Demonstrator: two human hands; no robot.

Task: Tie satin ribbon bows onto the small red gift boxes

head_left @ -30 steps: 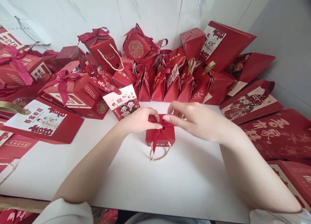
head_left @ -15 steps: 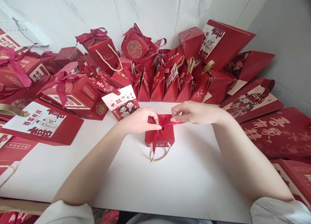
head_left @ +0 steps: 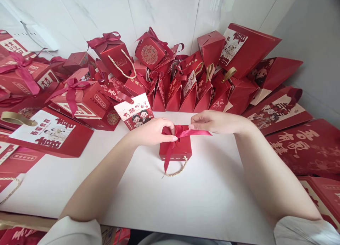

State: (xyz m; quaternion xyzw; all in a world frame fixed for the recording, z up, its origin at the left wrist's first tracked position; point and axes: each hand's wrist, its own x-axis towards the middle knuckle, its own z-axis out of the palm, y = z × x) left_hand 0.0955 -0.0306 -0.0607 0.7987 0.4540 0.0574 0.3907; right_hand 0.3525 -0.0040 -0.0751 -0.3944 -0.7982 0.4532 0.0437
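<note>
Tying the red satin ribbon (head_left: 183, 132) on the small red cardboard gift box (head_left: 175, 149). My left hand (head_left: 154, 131) pinches the knot, right hand (head_left: 212, 121) grips the tail; next likely needs an even outward pull

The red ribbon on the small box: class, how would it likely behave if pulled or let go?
Probably floppy: the ribbon stretches flat only where the right hand pulls it, while its other tail droops over the box. Its sheen suggests it may slip.

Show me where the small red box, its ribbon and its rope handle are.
small red box (head_left: 180, 150), head view, front face.
ribbon (head_left: 198, 132), head view, stretched right tail.
rope handle (head_left: 177, 173), head view, bottom of loop.
</note>
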